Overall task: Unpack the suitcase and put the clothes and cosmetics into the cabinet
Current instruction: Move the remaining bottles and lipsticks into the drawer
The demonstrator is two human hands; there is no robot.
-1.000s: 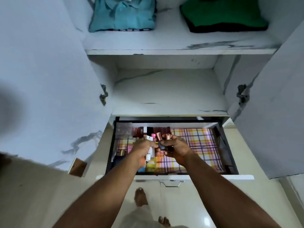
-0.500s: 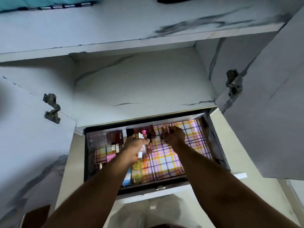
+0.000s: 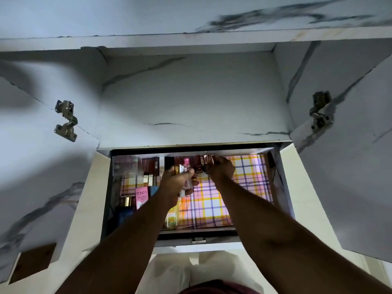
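Head view: I see my left hand curled around a small white tube over the open drawer. My right hand pinches a copper-capped bottle at the drawer's back edge, beside 1 pink-capped bottle.

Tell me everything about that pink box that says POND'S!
The POND'S box is a small pink carton, cardboard by the look of it, with white lettering near its top. It stands upright on the left side of the open drawer, among other cosmetics, a blue item close behind it. The left forearm hides its lower right corner. No hand touches it.
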